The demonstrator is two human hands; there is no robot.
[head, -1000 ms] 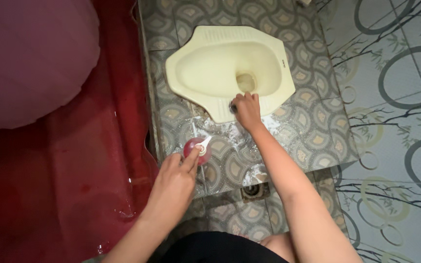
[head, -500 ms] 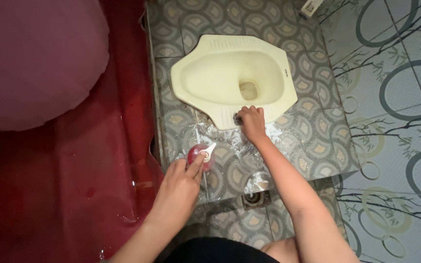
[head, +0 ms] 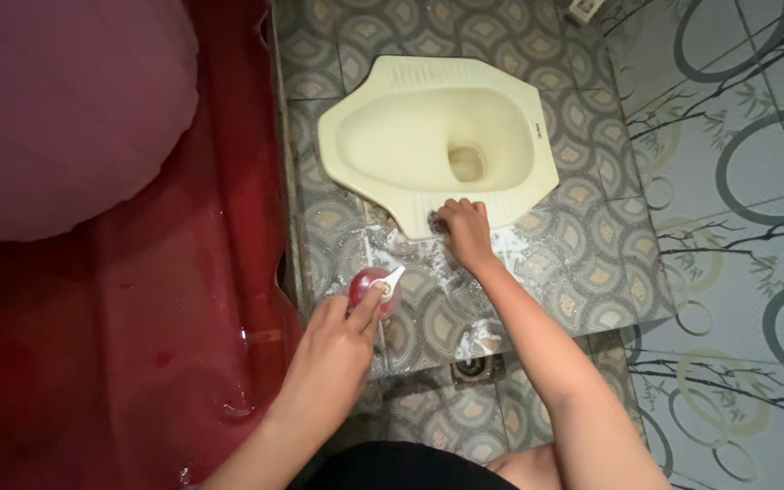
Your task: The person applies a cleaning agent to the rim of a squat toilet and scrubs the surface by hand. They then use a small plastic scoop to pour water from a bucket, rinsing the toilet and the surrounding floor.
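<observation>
right hand (head: 465, 227) is closed on a small dark scrubber (head: 435, 219), mostly hidden under the fingers, pressed at the near rim of the cream ceramic squat toilet pan (head: 392, 145). left hand (head: 338, 340) grips the round pink bottle with white nozzle (head: 372, 289), standing on the wet patterned grey tile step (head: 583, 263). risks: white foam patches (head: 478, 338) make the step slick, so a hand could slide; the bottle could tip off the step's left edge toward the red tub (head: 183, 272). scrubber type unclear; floor drain (head: 472, 367) partly hidden by the forearm.
</observation>
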